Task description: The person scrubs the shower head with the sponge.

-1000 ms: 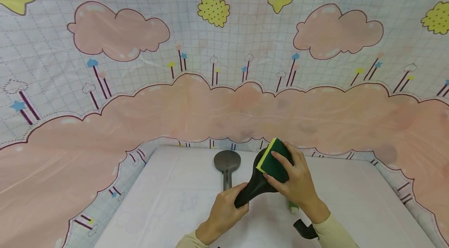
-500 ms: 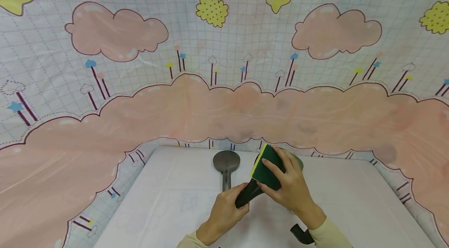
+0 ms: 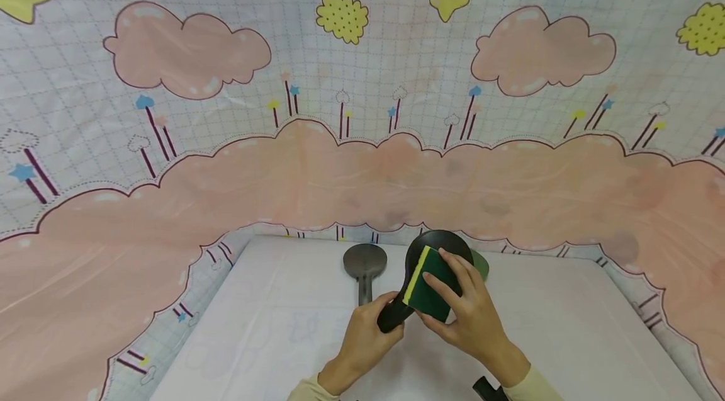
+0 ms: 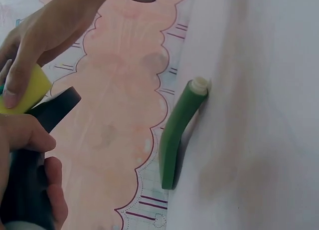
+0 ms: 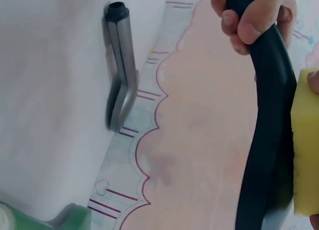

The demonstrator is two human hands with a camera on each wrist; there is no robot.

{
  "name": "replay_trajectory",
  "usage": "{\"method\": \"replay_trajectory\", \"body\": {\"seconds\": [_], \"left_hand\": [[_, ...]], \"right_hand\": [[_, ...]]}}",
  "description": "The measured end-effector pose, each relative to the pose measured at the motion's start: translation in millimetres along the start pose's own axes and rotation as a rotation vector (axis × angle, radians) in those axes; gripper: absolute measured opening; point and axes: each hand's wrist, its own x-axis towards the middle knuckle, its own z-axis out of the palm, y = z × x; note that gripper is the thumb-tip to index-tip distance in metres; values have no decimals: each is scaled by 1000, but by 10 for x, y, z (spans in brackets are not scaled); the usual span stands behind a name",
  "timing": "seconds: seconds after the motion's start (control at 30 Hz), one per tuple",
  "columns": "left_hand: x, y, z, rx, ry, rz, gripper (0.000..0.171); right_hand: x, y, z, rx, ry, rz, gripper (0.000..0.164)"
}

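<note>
My left hand (image 3: 368,333) grips the handle of a black shower head (image 3: 418,253), whose round head tilts up and to the right. My right hand (image 3: 467,306) holds a green-and-yellow scrub sponge (image 3: 433,286) over the lower part of the round head, near the neck. In the right wrist view the yellow side of the sponge (image 5: 305,150) lies along the shower head (image 5: 271,115). Part of the shower head's face is covered by the sponge and fingers.
A grey shower head (image 3: 365,262) lies on the white table (image 3: 272,313) left of the hands. Behind the right hand lies a green shower head (image 4: 179,135) with a pale threaded end. Beside the right sleeve is a black bent part (image 3: 488,389).
The sponge has moved down and slightly left across the shower head, from its round face towards the neck, uncovering the upper face. The left hand keeps its grip, nearly still.
</note>
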Motion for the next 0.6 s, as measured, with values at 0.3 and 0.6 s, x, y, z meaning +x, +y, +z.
{"method": "replay_trajectory", "body": {"seconds": [0.3, 0.6], "left_hand": [[41, 65, -27, -91, -2, -93, 45], [63, 95, -54, -161, 5, -175, 48]], "right_hand": [[25, 113, -28, 16, 73, 15, 57], [-5, 190, -67, 14, 108, 107, 62]]}}
